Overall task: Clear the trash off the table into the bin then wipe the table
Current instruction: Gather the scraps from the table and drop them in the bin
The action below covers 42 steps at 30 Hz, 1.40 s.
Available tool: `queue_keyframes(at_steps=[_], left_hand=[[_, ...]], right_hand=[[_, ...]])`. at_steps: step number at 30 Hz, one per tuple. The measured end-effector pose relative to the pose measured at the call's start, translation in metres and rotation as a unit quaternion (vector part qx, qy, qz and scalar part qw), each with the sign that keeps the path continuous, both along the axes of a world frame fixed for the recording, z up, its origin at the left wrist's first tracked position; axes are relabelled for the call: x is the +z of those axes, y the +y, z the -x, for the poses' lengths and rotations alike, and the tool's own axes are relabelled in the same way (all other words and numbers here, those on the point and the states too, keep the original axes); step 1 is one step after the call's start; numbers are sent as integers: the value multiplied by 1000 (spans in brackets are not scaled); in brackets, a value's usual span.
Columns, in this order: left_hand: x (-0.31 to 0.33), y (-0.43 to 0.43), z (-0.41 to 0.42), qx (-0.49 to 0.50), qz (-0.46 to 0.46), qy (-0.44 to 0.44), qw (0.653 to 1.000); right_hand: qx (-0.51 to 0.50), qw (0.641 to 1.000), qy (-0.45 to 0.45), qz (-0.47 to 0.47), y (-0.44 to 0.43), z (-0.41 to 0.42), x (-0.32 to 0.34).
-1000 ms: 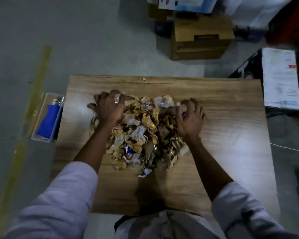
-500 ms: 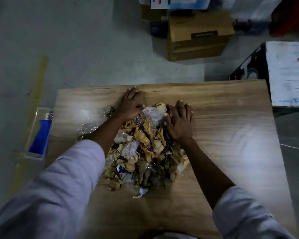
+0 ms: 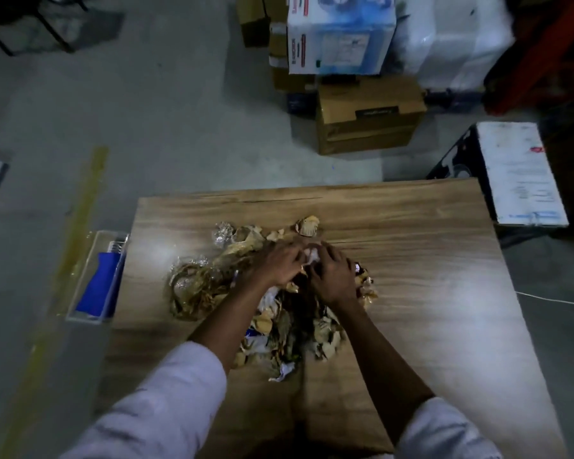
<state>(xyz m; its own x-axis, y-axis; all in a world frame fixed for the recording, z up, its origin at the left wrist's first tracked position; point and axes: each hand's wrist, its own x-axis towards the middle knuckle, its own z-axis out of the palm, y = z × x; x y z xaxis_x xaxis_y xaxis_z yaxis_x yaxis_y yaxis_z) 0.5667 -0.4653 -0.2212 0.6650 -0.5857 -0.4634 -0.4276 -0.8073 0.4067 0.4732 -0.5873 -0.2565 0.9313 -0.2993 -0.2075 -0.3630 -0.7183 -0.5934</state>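
A heap of crumpled trash (image 3: 289, 326), brown paper, white scraps and wrappers, lies in the middle of the wooden table (image 3: 428, 293). My left hand (image 3: 275, 263) and my right hand (image 3: 332, 276) sit close together on the far top of the heap, fingers curled into the scraps around a white crumpled piece (image 3: 313, 255). A foil ball (image 3: 224, 231), a brown paper wad (image 3: 309, 225) and a tangle of clear wrap (image 3: 193, 286) lie loose at the heap's far and left sides.
A clear box (image 3: 90, 266) holding a blue object stands against the table's left edge. Cardboard boxes (image 3: 368, 114) are stacked on the floor beyond the table. A black stand with a white sheet (image 3: 517, 173) is at the far right corner.
Both hands have come together on top of the heap and curled into it. Before, they lay spread at its far edge. Some scraps now lie loose to the left and behind.
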Motion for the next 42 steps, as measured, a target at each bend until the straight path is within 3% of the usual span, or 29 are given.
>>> queue_keyframes(at_steps=[2, 6, 10, 14, 17, 20, 23, 25, 27, 30, 32, 34, 38, 40, 42], left_hand=[[7, 7, 12, 6, 12, 22, 1000], [46, 24, 42, 20, 109, -83, 990], [68, 48, 101, 137, 275, -15, 952], [62, 75, 173, 363, 382, 90, 845], [42, 87, 203, 562, 311, 253, 723], [17, 100, 204, 667, 241, 379, 594], [-14, 112, 195, 708, 182, 396, 556], [1, 113, 196, 721, 182, 413, 526], [18, 111, 196, 709, 195, 424, 529], [6, 103, 193, 681, 209, 409, 571], [-76, 96, 178, 687, 206, 375, 587], [-84, 84, 170, 680, 220, 381, 587], [18, 63, 176, 665, 230, 381, 599], [30, 57, 178, 664, 218, 380, 606], [2, 55, 177, 671, 241, 400, 576]], right_hand=[[7, 1000, -10, 20, 2, 6, 15], [-54, 996, -65, 29, 9, 31, 41], [-38, 997, -71, 18, 40, 66, 60], [6, 998, -66, 17, 66, 103, 57], [-17, 997, -70, 18, 62, 117, 59], [-122, 985, -123, 23, 46, 126, 69], [-226, 962, -151, -4, 19, 133, 70], [-275, 956, -93, -42, -1, 134, 59], [-302, 948, -22, -98, -14, 132, 51], [-290, 947, 44, -133, -23, 126, 44], [-259, 953, 86, -136, -23, 120, 43], [-214, 956, 124, -158, -21, 112, 39], [-104, 964, 194, -148, -8, 105, 30], [-77, 966, 189, -156, 3, 107, 39], [-80, 961, 196, -177, 16, 112, 39]])
